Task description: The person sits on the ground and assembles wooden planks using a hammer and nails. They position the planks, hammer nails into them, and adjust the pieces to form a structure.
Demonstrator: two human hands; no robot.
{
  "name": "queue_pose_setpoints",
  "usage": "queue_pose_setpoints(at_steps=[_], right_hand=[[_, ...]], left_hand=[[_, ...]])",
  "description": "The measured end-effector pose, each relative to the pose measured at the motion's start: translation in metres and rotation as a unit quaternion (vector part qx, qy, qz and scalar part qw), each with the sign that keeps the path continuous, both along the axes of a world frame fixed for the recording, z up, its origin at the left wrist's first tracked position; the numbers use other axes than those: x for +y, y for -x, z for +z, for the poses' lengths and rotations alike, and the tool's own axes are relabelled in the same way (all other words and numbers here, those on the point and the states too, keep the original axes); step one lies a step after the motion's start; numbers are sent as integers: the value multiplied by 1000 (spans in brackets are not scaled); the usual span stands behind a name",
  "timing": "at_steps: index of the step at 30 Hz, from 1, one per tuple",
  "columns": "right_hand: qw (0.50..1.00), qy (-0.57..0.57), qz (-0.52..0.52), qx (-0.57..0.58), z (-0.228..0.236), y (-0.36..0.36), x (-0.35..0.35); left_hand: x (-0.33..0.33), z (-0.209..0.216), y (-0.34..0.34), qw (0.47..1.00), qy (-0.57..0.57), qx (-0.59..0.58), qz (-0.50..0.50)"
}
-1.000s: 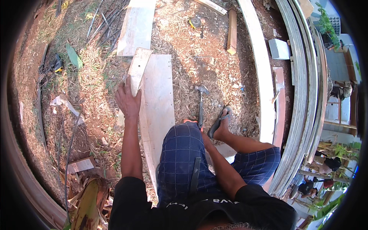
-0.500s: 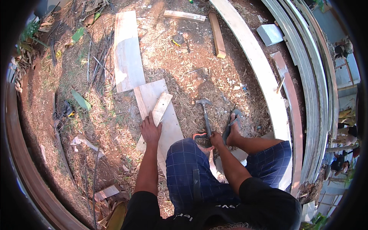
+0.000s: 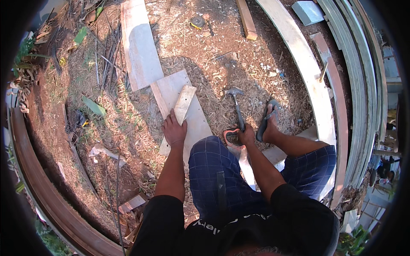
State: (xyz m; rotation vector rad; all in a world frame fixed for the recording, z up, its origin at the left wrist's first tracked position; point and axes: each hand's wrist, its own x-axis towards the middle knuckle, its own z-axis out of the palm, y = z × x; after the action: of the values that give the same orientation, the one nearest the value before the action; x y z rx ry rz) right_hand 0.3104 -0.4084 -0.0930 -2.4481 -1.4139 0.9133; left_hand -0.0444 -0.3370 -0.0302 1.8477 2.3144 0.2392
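My left hand (image 3: 174, 130) is closed around the near end of a short pale wood block (image 3: 184, 103), fingers on one side and thumb on the other. The block lies slantwise on a flat wooden board (image 3: 197, 124), which slopes down to my left knee. Between my knees, my right hand (image 3: 246, 135) grips the lower handle of a claw hammer (image 3: 238, 110), its head pointing away from me just above the ground. Beside that hand rests a handsaw with an orange and black handle (image 3: 231, 138); my right forearm and leg hide part of it.
A second flat board (image 3: 143, 57) meets the first one's far end. A tape measure (image 3: 197, 22) and a wood offcut (image 3: 246, 19) lie farther off. Long planks (image 3: 299, 55) and stacked grey boards (image 3: 356, 94) run along the right. My sandalled foot (image 3: 269, 121) stands near the hammer.
The view has tilted, so the scene sits higher and slightly right in the picture. Both hands keep their holds on the wood block and the hammer, with little visible movement.
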Motion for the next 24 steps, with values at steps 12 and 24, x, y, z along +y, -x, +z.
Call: queue_pose_setpoints(at_steps=[12,24], right_hand=[[952,-297,-66,20,73,-60,142],[886,179,-266,336,44,57,19]], left_hand=[[7,-4,-8,998,31,45,-10],[3,-10,4,998,17,65,-8]])
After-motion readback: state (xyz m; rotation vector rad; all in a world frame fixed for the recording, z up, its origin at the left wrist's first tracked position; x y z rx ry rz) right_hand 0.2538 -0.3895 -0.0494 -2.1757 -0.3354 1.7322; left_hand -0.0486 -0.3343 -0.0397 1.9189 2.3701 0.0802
